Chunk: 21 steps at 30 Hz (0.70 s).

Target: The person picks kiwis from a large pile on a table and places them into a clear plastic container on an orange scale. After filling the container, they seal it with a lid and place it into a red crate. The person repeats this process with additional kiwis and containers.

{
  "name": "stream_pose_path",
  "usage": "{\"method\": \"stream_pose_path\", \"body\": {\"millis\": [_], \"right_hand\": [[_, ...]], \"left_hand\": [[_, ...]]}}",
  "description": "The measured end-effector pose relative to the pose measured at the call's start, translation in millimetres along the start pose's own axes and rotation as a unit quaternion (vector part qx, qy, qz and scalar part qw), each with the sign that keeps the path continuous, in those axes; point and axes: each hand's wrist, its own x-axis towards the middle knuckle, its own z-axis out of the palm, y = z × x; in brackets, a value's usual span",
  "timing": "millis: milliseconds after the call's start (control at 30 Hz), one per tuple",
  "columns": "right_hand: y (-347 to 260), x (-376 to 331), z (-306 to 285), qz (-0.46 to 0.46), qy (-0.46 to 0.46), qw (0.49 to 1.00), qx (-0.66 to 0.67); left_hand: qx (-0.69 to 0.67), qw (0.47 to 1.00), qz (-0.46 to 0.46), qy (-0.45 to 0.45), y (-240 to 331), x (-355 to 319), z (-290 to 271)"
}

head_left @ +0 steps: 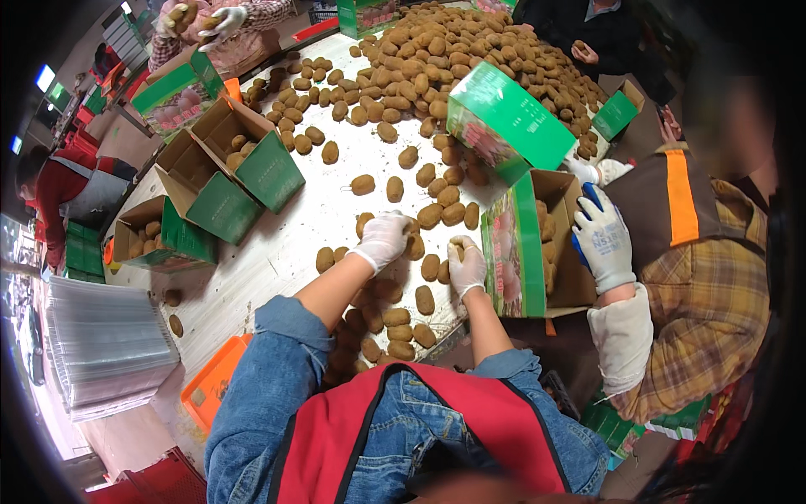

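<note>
My left hand (382, 238), in a white glove, reaches onto the white sorting table (285, 244) and closes over a brown kiwifruit. My right hand (467, 265), also gloved, grips another kiwifruit (457, 244) close to the green-and-brown carton (525, 244) standing open at my right. Loose kiwifruit (426, 300) lie around and beneath both hands. A large heap of kiwifruit (453, 50) covers the far part of the table.
A co-worker's gloved hand (606, 239) holds the carton's far side. Open green cartons (222, 164) stand at the left, an orange crate (214, 382) below the table edge, stacked clear trays (105, 336) at lower left. Other people work at the far side.
</note>
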Motion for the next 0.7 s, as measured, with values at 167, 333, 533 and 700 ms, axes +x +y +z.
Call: {"method": "stream_pose_path", "body": {"millis": [167,333,533,700], "right_hand": [[-22.0,105.6,31.6,-0.033,0.048,0.996,-0.071],[-26.2,177.0,30.3,0.158,-0.195,0.934,-0.255],[-33.9,166.5,45.1,0.062,-0.403,0.859,-0.311],[-34.7,112.6,56.6,0.050,-0.342,0.923,-0.170]], "left_hand": [[0.169,0.982,0.022,-0.083,33.7,88.0,24.9],[0.215,0.969,0.006,-0.123,28.1,101.8,50.9],[0.209,0.958,0.109,-0.163,11.2,36.6,40.2],[-0.099,0.982,0.083,-0.140,-12.7,-24.2,-0.8]]}}
